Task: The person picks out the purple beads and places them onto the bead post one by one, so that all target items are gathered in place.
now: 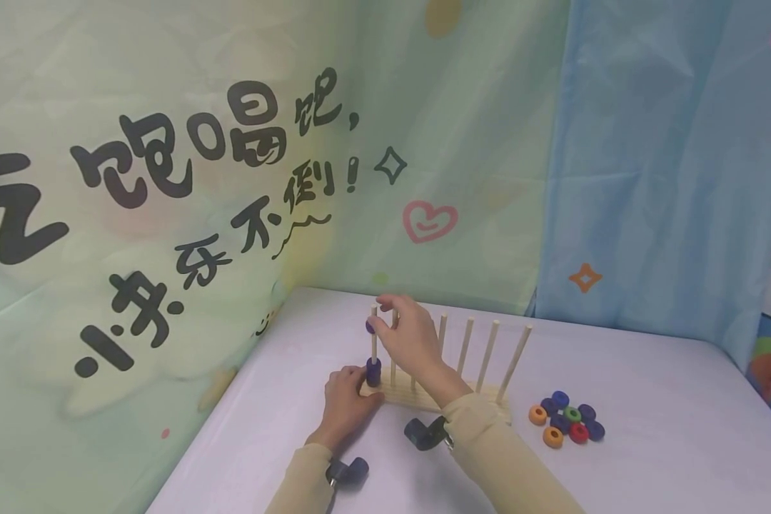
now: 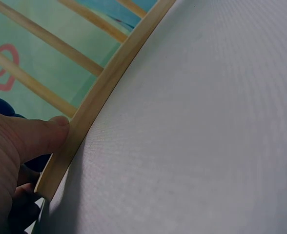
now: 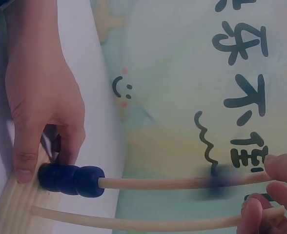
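The left hand (image 1: 347, 400) grips one end of a long, pale wooden base (image 1: 417, 400), thumb pressed against it. Just beside those fingers, I see a short stack of round, dark blue beads (image 1: 373, 373) threaded on a slim, upright wooden peg (image 1: 374, 348). The right hand (image 1: 414, 344) is at the peg's top, fingers loosely bent, grasping nothing; just below its fingertips a single dark blue, ring-shaped bead (image 1: 370, 326), blurred, is around the peg. Well to that hand's right lie loose orange, red, green and blue beads (image 1: 560, 423).
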Available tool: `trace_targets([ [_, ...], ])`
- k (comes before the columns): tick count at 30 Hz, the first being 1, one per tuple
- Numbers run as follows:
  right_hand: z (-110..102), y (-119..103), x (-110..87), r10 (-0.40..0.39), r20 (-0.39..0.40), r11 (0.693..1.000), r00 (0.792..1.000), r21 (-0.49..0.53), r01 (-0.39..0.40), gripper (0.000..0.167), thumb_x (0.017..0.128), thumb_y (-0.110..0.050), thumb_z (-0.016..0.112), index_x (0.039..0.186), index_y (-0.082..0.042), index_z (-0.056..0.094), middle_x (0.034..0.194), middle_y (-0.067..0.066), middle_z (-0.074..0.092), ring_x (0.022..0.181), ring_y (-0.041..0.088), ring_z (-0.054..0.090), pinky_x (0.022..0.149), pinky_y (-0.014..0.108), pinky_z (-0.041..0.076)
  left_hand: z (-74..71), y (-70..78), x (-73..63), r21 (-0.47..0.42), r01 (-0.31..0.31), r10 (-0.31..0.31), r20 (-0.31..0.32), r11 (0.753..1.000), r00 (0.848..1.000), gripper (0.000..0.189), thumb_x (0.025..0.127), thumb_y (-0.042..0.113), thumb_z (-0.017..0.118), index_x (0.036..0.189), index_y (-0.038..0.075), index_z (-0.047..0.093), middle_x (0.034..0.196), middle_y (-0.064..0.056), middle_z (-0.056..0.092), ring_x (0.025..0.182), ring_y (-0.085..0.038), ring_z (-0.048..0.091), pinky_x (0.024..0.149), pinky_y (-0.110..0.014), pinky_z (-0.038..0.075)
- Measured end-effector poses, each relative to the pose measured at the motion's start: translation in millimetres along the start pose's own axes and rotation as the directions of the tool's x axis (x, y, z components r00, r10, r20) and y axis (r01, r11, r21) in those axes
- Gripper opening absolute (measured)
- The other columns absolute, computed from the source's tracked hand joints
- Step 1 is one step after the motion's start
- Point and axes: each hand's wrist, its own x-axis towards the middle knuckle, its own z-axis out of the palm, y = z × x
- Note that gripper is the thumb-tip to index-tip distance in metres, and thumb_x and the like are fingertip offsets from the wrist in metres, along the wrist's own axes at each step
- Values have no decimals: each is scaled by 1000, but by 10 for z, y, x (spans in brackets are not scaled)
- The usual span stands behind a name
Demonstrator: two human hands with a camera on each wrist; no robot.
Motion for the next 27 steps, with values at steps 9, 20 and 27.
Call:
trace_targets([
  [9, -27, 23, -66, -67, -68, 995, 995, 76, 72, 27, 88, -19, 70, 115, -16, 68, 109, -3, 67, 62, 7, 55, 49, 24, 44, 6, -2, 6, 2, -9, 9, -6, 1000, 1000, 56, 73, 30, 78, 121, 4, 67, 111, -11, 62, 106, -31, 51, 95, -52, 35],
  [20, -86, 62, -263, -177, -88, 974, 980, 125, 187, 22, 87, -6, 70, 109, -9, 70, 108, 2, 68, 65, 9, 62, 51, 22, 48, 10, -3, 2, 1, -1, 1, -14, 1000, 1000, 56, 73, 30, 79, 121, 4, 67, 109, -11, 63, 105, -31, 51, 94, -51, 35],
  [27, -74, 212, -440, -135, -83, 984, 987, 105, 143, 23, 85, -6, 71, 108, -10, 70, 102, 2, 70, 63, 9, 62, 55, 22, 49, 0, 17, 3, -2, -8, 8, -15, 1000, 1000, 56, 74, 30, 79, 121, 2, 66, 110, -12, 63, 105, -32, 51, 95, -52, 35],
])
